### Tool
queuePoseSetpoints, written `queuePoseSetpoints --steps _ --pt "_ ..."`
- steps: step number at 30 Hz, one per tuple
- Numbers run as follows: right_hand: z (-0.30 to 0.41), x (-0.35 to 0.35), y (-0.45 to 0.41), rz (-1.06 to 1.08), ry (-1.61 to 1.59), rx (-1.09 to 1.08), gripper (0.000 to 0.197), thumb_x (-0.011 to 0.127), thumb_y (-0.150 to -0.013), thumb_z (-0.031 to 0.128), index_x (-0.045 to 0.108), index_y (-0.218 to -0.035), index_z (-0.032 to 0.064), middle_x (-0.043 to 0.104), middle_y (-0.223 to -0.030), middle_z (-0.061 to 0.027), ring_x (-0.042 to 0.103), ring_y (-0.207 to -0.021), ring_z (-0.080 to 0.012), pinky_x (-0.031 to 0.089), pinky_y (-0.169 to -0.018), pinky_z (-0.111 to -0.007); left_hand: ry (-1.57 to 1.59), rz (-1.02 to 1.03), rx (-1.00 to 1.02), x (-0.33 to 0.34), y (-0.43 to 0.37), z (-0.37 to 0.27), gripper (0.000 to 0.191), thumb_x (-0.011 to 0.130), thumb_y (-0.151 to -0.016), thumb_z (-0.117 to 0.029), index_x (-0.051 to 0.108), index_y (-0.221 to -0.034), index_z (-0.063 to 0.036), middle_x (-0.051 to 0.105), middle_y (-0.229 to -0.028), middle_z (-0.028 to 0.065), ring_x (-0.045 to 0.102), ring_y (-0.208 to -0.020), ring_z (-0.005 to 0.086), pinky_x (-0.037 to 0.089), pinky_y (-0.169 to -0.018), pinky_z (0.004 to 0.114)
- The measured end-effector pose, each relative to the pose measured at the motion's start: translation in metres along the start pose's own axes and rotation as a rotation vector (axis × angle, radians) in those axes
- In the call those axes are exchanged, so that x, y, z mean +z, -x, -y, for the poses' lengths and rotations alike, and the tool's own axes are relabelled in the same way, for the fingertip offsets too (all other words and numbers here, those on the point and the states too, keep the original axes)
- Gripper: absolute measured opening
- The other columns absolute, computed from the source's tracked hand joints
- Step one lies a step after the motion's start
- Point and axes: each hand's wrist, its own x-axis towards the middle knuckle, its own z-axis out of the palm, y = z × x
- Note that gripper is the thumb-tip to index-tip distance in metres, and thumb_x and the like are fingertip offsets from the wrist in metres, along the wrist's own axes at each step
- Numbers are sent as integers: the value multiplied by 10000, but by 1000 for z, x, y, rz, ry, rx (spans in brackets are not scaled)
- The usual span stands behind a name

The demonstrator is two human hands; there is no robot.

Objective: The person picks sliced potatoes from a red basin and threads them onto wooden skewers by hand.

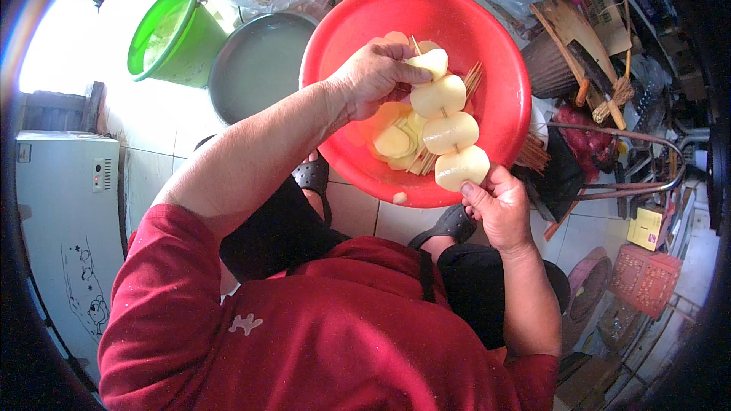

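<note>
A thin wooden skewer [417, 45] carries several pale potato slices [450, 132], spaced along it above the red plastic basin [325, 28]. My left hand [380, 77] grips the far end, with thumb and fingers on the topmost slice. At the near end my right hand [497, 202] pinches the lowest slice, its thumb on the slice's edge. Inside the basin lie loose potato slices [394, 140] in a heap. Bare skewers [473, 81] rest in the basin too, partly hidden by the threaded slices. One small piece [400, 198] sits at the basin's near rim.
Left of the basin stand a grey tub [257, 57] of cloudy liquid and a green bucket [200, 40]. A white appliance [68, 182] is at far left. Bundled sticks [534, 154], a metal-tube frame [639, 137] and a wooden board [571, 40] with a knife [591, 68] crowd the right.
</note>
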Motion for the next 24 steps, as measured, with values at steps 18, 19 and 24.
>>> queuePoseSetpoints --steps 18,19,24 --pt "8 6 -1 -68 79 -66 143 663 -816 79 599 -922 6 605 -731 -19 564 -615 -126 460 -552 -291 65 -242 158 15 6 -4 264 682 -826 -74 604 -1064 9 646 -981 105 642 -885 210 540 -811 336" --pt "6 7 -1 -69 79 -66 143 663 -816 79 599 -922 6 605 -731 -19 564 -615 -126 460 -552 -291 64 -241 157 14 5 -4 264 682 -826 -74 604 -1064 9 646 -981 105 642 -885 210 540 -811 336" --pt "1 6 -1 -189 490 -296 180 700 -759 96 538 -775 19 572 -670 -67 563 -603 -166 450 -558 -332 -11 -243 149 14 6 -5 372 667 -848 -94 553 -1185 12 624 -1083 122 621 -981 243 517 -879 373"
